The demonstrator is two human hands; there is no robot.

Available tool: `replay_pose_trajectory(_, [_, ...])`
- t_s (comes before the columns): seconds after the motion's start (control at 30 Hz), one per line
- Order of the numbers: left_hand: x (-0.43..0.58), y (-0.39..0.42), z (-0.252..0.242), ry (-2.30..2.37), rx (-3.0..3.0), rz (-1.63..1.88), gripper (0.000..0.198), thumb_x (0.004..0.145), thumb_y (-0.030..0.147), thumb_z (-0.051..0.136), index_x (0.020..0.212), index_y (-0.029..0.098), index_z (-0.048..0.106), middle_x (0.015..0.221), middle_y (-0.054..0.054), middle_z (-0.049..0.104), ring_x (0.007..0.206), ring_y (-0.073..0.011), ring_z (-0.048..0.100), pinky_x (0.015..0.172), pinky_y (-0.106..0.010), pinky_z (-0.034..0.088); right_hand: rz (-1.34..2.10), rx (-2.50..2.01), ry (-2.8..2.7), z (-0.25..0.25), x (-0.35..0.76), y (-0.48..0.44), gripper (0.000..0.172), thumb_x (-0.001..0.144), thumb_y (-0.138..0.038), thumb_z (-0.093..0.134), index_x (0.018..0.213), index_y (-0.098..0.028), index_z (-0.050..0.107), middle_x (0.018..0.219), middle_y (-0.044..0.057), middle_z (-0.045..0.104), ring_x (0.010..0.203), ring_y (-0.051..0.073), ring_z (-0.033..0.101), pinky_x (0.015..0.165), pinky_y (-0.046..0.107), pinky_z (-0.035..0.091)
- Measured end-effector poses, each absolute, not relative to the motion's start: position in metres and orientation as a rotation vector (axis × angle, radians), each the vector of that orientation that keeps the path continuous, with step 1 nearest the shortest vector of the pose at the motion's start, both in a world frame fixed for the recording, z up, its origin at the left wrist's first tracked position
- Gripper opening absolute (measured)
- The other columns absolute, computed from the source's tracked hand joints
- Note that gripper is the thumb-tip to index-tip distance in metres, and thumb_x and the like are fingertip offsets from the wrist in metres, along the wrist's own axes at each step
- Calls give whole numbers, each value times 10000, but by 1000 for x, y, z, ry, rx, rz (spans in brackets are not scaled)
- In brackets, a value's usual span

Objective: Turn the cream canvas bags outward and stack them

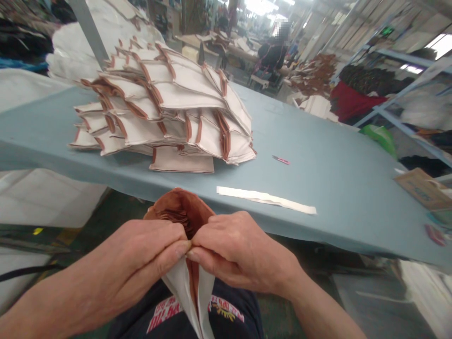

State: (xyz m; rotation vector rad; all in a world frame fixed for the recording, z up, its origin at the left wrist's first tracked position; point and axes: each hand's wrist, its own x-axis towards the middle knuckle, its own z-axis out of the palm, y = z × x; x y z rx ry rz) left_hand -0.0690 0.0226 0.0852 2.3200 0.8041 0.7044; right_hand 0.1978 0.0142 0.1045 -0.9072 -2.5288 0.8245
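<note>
Left hand (pixel 141 254) and right hand (pixel 240 254) meet thumb to thumb, fingers curled, pinching; forearms angle inward from below.

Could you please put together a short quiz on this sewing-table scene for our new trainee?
1. True or false: the left hand and right hand pinch the same brown-and-white cloth piece.
2. Which thing lies on the table, right of the pile of cloth pieces? A) small pink tool B) cup C) hammer
3. What colour is the trim on the pile's pieces?
Key: 1 true; 2 A; 3 brown.
</note>
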Motion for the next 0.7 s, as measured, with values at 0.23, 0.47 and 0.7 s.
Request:
replay_pose_trajectory(0.23, [-55,22,81,789,2277,747,381,1121,133,474,778,249,591,689,100,605,597,-95,570,635,-204,442,956,-803,-2409,99,204,14,321,1188,-233,486,921,-220,662,846,37,768,797,174,698,789,302,485])
replay_pose_trajectory(0.47, [-55,34,70,808,2094,672,493,1186,342,469,702,260,421,605,89,453,520,-111,485,488,-232,354,655,-806,-2431,88,201,13,319,1166,-170,477,926,-216,683,874,40,794,780,172,707,753,307,489])
replay_pose_trajectory(0.7, [-44,40,83,805,1964,508,518,1156,429,448,668,260,423,620,73,473,542,-117,459,518,-201,397,375,-849,-2428,81,200,12,380,1226,-212,518,901,-209,716,867,36,828,758,171,712,753,318,488])
